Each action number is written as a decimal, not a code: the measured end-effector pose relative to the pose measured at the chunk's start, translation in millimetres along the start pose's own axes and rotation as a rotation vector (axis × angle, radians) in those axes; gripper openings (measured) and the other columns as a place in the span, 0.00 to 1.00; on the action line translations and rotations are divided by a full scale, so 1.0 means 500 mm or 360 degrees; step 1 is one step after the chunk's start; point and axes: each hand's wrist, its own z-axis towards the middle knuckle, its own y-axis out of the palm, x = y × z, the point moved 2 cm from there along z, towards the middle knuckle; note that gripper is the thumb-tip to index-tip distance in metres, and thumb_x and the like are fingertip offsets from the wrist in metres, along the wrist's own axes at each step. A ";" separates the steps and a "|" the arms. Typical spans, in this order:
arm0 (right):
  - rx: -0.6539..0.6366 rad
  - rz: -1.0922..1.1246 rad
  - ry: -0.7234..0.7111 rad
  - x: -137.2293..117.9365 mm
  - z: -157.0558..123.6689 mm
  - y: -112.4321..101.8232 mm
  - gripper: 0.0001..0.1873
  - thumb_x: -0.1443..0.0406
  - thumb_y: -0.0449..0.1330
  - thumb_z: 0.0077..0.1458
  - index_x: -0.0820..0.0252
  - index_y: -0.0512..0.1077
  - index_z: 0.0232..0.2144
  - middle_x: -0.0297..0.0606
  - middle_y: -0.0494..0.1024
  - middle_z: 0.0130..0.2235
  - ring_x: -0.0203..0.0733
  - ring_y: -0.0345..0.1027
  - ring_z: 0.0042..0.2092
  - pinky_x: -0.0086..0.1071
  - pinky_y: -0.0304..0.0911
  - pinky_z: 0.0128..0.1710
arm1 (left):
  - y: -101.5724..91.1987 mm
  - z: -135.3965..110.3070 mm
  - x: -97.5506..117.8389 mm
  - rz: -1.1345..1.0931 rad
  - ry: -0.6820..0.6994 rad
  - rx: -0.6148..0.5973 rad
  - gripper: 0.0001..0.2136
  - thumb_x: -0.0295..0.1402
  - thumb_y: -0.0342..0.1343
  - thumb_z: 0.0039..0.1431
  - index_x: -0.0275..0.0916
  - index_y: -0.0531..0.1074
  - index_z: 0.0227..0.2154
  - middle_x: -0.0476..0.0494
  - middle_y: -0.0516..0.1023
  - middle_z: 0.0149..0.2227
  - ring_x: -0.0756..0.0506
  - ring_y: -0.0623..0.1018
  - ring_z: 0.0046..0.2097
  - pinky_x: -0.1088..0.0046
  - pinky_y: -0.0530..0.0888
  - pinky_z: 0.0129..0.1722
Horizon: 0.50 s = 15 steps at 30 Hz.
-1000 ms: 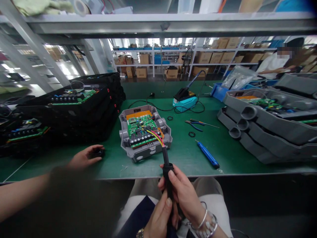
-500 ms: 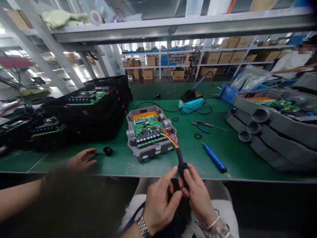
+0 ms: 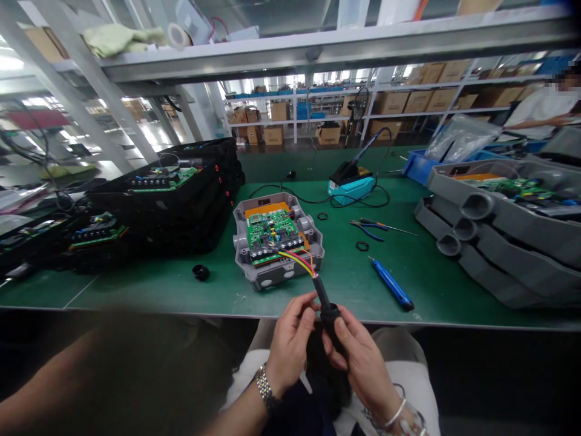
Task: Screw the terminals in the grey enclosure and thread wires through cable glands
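My right hand (image 3: 361, 357) is closed round a black gland (image 3: 330, 316) that sits on a black cable (image 3: 321, 292). My left hand (image 3: 290, 339), with a wristwatch, pinches the same cable just beside the gland. Both hands are held over my lap, in front of the table edge. Yellow, red and orange wires (image 3: 297, 259) run from the cable's end to a green circuit board (image 3: 272, 235) inside an open grey enclosure (image 3: 313, 254) on the green table.
A small black cap (image 3: 200, 272) lies left of the enclosure. Black enclosures (image 3: 181, 200) are stacked at left, grey ones (image 3: 499, 242) at right. A blue screwdriver (image 3: 391, 283), pliers (image 3: 367, 229), black rings (image 3: 362, 246) and a soldering station (image 3: 350, 181) lie beyond. A co-worker's arm (image 3: 45, 387) shows at lower left.
The co-worker's hand let go of the black cap and drew back off the table. My left hand moved up the cable to beside the gland.
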 end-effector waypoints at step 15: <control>-0.0338 -0.0471 0.0315 0.033 -0.044 -0.017 0.48 0.38 0.62 0.56 0.69 0.63 0.63 0.33 0.70 0.19 0.25 0.43 0.16 0.22 0.36 0.17 | -0.010 -0.003 0.033 -0.0490 -0.0097 -0.0417 0.26 0.53 0.50 0.68 0.30 0.77 0.41 0.41 0.78 0.31 0.49 0.76 0.32 0.76 0.73 0.37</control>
